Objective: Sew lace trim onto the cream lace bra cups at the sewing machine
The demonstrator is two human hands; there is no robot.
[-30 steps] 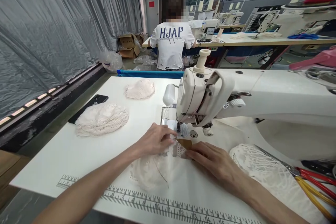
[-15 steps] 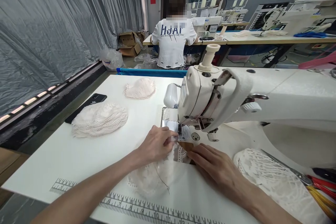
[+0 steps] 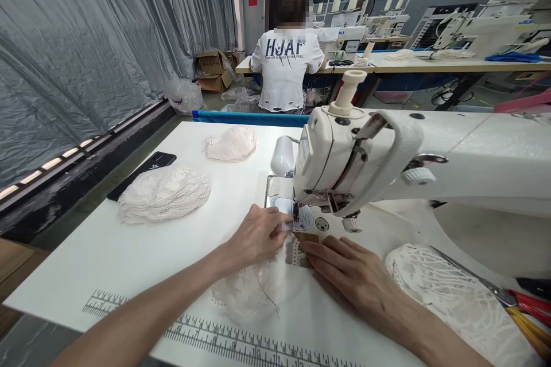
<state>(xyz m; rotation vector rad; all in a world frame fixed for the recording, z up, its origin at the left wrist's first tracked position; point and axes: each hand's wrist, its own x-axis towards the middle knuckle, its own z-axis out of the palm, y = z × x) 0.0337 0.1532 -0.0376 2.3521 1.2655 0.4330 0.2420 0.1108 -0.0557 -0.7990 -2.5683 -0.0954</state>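
Note:
My left hand (image 3: 258, 235) is closed in a pinch on the edge of a sheer white lace piece (image 3: 243, 298), just in front of the presser foot (image 3: 296, 212) of a white sewing machine (image 3: 329, 155). The lace lies partly under that hand and wrist, with a dark loose thread (image 3: 269, 296) across it. On the right, my right hand (image 3: 344, 269) lies with fingers stretched out, their tips touching the lace's scalloped edge (image 3: 295, 251). A small brown piece (image 3: 306, 237) shows between the hands. What lies under the right palm is hidden.
At left, a stack of lace pieces (image 3: 163, 195) overlaps a black phone (image 3: 142, 175); another lace piece (image 3: 231, 144) lies behind. On the right are white lace (image 3: 456, 292), scissors (image 3: 486, 284) and red and yellow handles (image 3: 531, 312). A person (image 3: 284, 63) sits ahead, facing away.
My right fingertips have slid slightly left over the lace edge, covering part of the brown piece's lower side. My left hand stays almost in place. The whole view has shifted slightly.

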